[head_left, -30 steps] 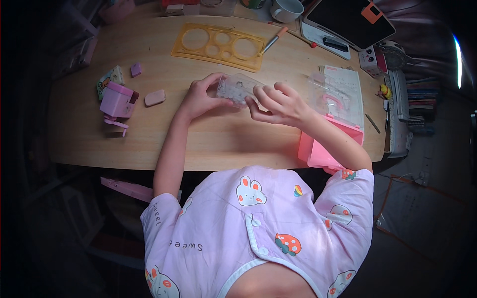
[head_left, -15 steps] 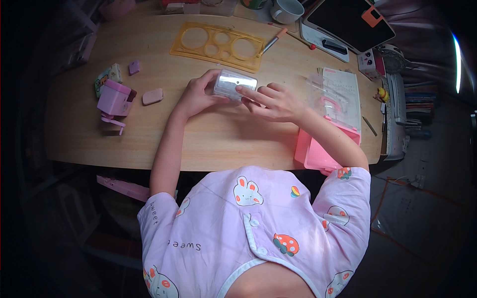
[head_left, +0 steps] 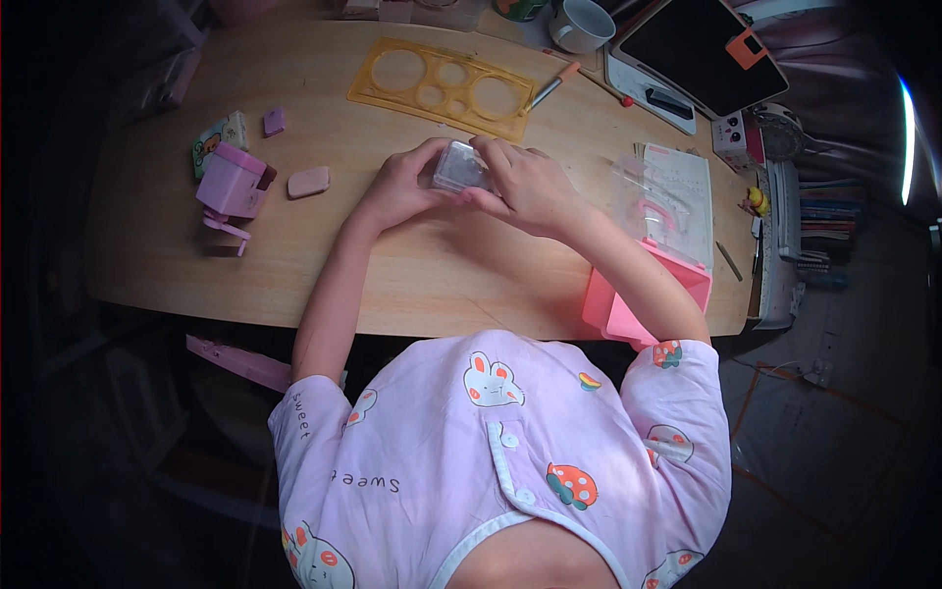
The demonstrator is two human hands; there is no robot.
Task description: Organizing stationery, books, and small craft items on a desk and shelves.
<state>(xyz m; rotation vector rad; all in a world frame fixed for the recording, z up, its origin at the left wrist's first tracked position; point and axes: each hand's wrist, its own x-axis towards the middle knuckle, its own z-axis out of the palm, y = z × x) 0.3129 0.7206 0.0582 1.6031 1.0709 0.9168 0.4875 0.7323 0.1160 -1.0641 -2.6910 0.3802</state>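
A small clear plastic box [head_left: 459, 167] is held above the table, between both hands. My left hand [head_left: 400, 187] is closed round its left side, the thumb along the near edge. On the right end my right hand [head_left: 525, 187] grips it, fingers over the far edge and thumb at the near side. What the box contains is too unclear to tell. Just beyond the hands lies a yellow see-through stencil ruler [head_left: 440, 95] with round holes.
To the left are a purple hand-crank sharpener [head_left: 234, 185], a pink eraser [head_left: 309, 183] and a small purple block [head_left: 274, 122]. A pink box with a clear lid [head_left: 601, 300] stands under my right forearm. A marker [head_left: 551, 88], white mug [head_left: 581, 26] and tablet [head_left: 702, 54] lie farther back.
My right hand has gone from a pointing finger on the box's top to a grip round its right end. The box has turned, and its shiny top no longer shows.
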